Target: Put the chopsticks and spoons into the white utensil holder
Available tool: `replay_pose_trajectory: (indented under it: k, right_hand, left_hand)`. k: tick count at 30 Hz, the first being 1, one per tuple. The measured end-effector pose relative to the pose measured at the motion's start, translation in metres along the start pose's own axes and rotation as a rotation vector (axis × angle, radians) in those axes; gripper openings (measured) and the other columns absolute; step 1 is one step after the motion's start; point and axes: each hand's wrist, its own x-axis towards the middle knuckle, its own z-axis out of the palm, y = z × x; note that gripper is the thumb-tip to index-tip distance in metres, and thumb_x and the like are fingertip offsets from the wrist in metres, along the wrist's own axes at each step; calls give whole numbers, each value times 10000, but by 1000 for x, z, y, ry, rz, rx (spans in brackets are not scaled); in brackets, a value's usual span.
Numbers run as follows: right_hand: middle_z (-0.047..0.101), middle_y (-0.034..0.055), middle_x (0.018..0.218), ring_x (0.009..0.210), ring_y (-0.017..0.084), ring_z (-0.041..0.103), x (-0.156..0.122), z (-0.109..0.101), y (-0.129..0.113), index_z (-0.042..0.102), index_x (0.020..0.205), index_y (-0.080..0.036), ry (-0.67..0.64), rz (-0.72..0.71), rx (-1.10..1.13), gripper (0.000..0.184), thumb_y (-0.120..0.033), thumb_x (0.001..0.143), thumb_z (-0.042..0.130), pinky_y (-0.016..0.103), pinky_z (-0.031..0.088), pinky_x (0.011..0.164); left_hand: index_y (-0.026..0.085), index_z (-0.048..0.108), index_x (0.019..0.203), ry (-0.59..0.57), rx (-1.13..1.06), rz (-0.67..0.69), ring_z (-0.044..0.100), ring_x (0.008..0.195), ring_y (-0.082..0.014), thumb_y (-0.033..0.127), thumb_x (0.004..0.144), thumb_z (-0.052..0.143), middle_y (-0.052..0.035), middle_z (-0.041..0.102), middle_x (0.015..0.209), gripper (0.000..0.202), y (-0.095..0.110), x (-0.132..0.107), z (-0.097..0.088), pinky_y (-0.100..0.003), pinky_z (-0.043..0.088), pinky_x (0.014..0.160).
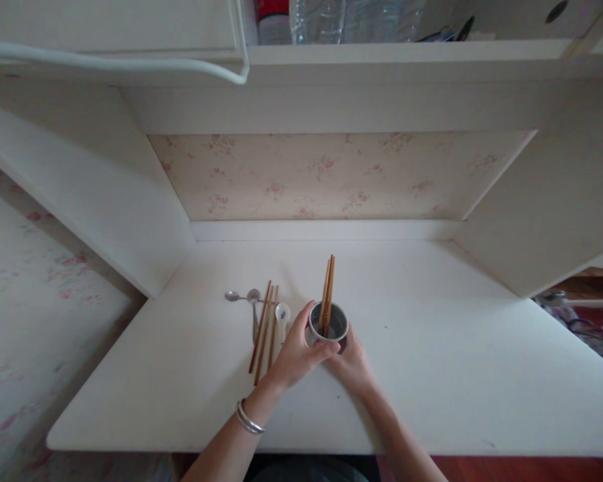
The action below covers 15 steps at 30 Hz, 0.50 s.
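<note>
A round metal cup (338, 323) with several wooden chopsticks (327, 294) leaning in it is between my hands over the white desk. My left hand (301, 347) wraps the cup's left side and near rim, thumb across the front. Around the lower right side curls my right hand (352, 361), its fingers partly hidden by the cup. Left of my left hand lie loose chopsticks (264, 328), a white spoon (282, 313) with a dark mark in its bowl, and two metal spoons (252, 294), one partly under the chopsticks.
The white desk (432, 388) has side panels (537, 201) left and right. Overhead, a shelf (407, 52) holds plastic bottles (346, 20), and a pale cable (130, 63) hangs at upper left. Floral wallpaper (326, 177) covers the back.
</note>
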Motion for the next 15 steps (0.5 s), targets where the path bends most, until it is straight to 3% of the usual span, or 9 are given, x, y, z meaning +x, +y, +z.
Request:
replay_pose_trajectory:
  k: [2, 5, 10, 13, 15]
  right_hand:
    - [677, 64, 1163, 1020, 298, 653, 0, 0, 0, 499, 1305, -271, -11, 16, 21, 642, -352, 725, 761, 456, 529, 867]
    - [677, 78, 1154, 1019, 303, 650, 1, -2, 2, 494, 1311, -251, -21, 3, 45, 660, -317, 712, 764, 465, 524, 881]
    - [570, 92, 1328, 1214, 322, 541, -4, -12, 5, 436, 1374, -266, -88, -96, 22, 714, -248, 723, 729, 514, 443, 1021]
    - [399, 70, 1487, 1365, 309, 378, -15, -23, -1, 306, 1448, -327, -10, -111, 17, 784, -245, 768, 688, 544, 353, 1102]
    - [368, 66, 1500, 1392, 296, 331, -23, -31, -14, 308, 1438, -337, 74, -141, 27, 728, -241, 802, 648, 546, 327, 1118]
  left_hand:
    - [221, 264, 1478, 61, 4, 23, 356, 1390, -286, 354, 699, 795, -123, 377, 1507, 952, -9, -5, 10, -435, 314, 1150]
    - [206, 323, 1435, 123, -17, 89, 454, 1319, -268, 282, 708, 782, -125, 481, 1419, 863, -21, -3, 22, -432, 338, 1133]
    - [208, 454, 1328, 164, -41, 138, 536, 1227, -253, 230, 705, 779, -104, 576, 1306, 702, -33, 4, 27, -419, 388, 1088]
    - [210, 458, 1330, 144, -79, 125, 539, 1221, -265, 222, 690, 796, -109, 580, 1307, 724, -35, 6, 26, -433, 391, 1080]
    - [207, 464, 1332, 127, -122, 119, 547, 1207, -276, 233, 687, 803, -117, 590, 1294, 729, -35, 6, 25, -442, 400, 1067]
